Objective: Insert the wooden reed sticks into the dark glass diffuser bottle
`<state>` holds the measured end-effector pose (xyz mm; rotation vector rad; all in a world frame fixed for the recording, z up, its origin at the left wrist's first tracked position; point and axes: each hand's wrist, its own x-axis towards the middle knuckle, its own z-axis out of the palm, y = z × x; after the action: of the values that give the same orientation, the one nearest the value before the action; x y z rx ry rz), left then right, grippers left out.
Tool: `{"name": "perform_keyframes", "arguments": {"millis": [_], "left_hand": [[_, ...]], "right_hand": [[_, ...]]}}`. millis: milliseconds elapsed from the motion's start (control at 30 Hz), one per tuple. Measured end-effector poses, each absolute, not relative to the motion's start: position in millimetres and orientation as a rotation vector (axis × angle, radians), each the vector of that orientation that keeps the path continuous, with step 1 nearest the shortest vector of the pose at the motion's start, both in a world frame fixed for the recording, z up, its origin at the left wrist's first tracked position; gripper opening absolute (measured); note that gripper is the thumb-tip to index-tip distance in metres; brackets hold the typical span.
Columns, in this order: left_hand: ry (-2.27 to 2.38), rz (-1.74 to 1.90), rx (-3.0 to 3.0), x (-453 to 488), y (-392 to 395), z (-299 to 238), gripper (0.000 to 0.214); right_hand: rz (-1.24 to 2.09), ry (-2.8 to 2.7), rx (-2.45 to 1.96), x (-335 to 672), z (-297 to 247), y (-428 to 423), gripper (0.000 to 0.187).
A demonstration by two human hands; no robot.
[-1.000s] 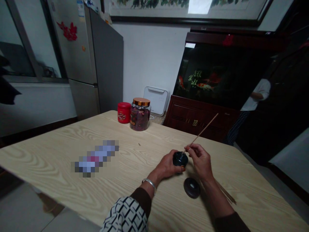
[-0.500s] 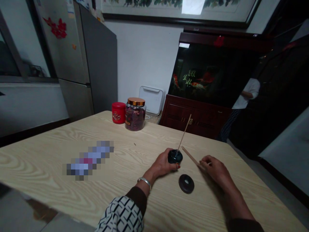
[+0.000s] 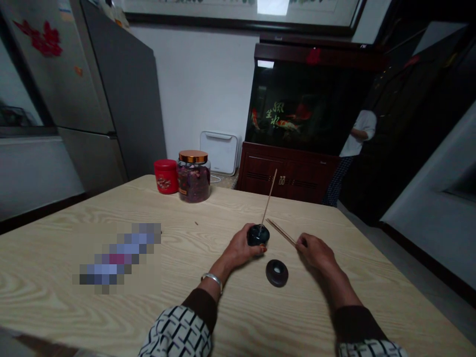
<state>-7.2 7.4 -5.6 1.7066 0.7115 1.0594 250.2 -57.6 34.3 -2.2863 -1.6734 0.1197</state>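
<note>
Head view: left hand (image 3: 240,246) reaches over tabletop (image 3: 186,258), fingers wrapped round small dark bottle (image 3: 259,235), thin stick (image 3: 269,196) leaning in its mouth. Right hand (image 3: 318,251) low, fingers curled at near end of loose sticks (image 3: 281,231) beside bottle; pinched or just touching, can't tell. Lidded glass jar (image 3: 194,181) farther back, purplish contents.
</note>
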Motion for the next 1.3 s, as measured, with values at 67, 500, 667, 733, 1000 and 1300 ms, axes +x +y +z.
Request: {"name": "perform_keyframes", "arguments": {"millis": [67, 500, 667, 733, 1000, 1300], "left_hand": [[0.730, 1.051, 1.706, -7, 7, -5, 0.063], [0.701, 1.042, 1.664, -9, 4, 0, 0.062], [0.695, 1.031, 1.664, -8, 3, 1, 0.060], [0.694, 1.035, 1.671, -8, 3, 1, 0.059], [0.710, 1.039, 1.696, -8, 7, -4, 0.062], [0.683, 1.044, 1.668, -9, 5, -2, 0.061]], "right_hand": [[0.069, -1.631, -2.172, 252, 41, -61, 0.014], [0.582, -0.812, -0.845, 182, 108, -47, 0.029], [0.503, -0.878, -0.871, 171, 92, -37, 0.024], [0.468, -0.906, -0.890, 171, 87, -35, 0.023], [0.434, -1.131, -1.049, 160, 71, -33, 0.024], [0.338, -1.513, -1.349, 165, 61, -31, 0.026]]}}
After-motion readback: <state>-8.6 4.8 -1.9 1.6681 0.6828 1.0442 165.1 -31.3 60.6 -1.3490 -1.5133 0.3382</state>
